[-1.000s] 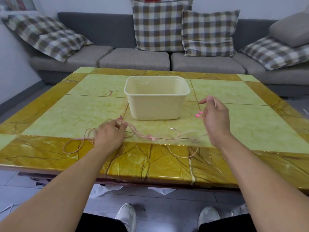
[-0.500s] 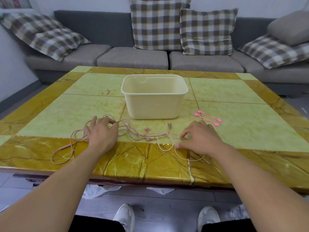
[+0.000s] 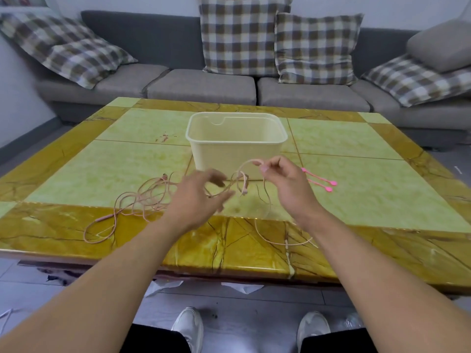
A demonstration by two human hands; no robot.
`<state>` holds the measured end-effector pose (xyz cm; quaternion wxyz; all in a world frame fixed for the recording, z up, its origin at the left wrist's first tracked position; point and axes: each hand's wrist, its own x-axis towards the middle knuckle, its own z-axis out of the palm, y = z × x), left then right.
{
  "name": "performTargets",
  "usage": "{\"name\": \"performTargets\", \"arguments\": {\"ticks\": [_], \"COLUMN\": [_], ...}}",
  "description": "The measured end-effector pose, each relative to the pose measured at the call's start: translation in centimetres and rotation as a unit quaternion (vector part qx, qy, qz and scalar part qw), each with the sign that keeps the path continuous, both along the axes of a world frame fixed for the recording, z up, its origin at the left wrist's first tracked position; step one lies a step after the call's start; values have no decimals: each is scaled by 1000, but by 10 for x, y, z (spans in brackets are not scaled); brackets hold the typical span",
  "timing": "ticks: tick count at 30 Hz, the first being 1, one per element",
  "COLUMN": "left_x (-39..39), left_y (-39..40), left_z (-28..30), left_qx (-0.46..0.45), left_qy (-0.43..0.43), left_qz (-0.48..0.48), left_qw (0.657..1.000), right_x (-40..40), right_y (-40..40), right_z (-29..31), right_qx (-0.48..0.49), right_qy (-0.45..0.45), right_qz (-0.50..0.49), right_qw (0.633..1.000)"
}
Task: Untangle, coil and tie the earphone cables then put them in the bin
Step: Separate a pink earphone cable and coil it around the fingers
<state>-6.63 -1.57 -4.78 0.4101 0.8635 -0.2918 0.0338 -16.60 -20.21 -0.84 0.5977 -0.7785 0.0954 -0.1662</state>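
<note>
At centre frame the right hand (image 3: 285,182) pinches a raised loop of the pink earphone cables (image 3: 142,200), the blurred left hand's (image 3: 198,197) grip unreadable; lifting could tighten the desk (image 3: 356,174) tangle before the bin (image 3: 235,146).

sofa (image 3: 204,85): grey, spanned the top of the frame | cushions (image 3: 242,34): 5 checked, 1 plain grey at upper right | table (image 3: 331,250): glossy green and amber marble-look top, filled the centre | floor (image 3: 25,296): grey boards, bottom edge | wall (image 3: 15,98): pale, upper left
</note>
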Motion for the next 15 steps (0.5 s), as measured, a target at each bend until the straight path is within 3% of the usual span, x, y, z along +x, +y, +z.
{"name": "performTargets", "arguments": {"ticks": [2, 5, 8, 10, 12, 13, 15], "left_x": [-5, 1, 11, 17, 22, 23, 26], "left_y": [-9, -11, -5, 2, 11, 14, 21], "left_z": [-11, -21, -24, -24, -20, -17, -14], "left_qx": [103, 180, 156, 97, 79, 69, 37], "left_qy": [-24, -16, 78, 135, 132, 120, 97], "left_qz": [-63, -46, 20, 59, 93, 113, 165], "left_qw": [992, 982, 985, 984, 984, 984, 981], "right_x": [-1, -4, -6, -11, -16, -19, -23], "right_y": [4, 0, -15, -31, -47, -56, -69], "right_z": [6, 17, 21, 18, 11, 6, -5], "right_qx": [147, 303, 350, 248, 36, -82, -268], "right_qy": [-56, -114, -110, -68, 1, 45, 145], "right_qz": [26, 5, -57, -107, -134, -130, -106], "right_qw": [987, 946, 928, 960, 990, 987, 946]}}
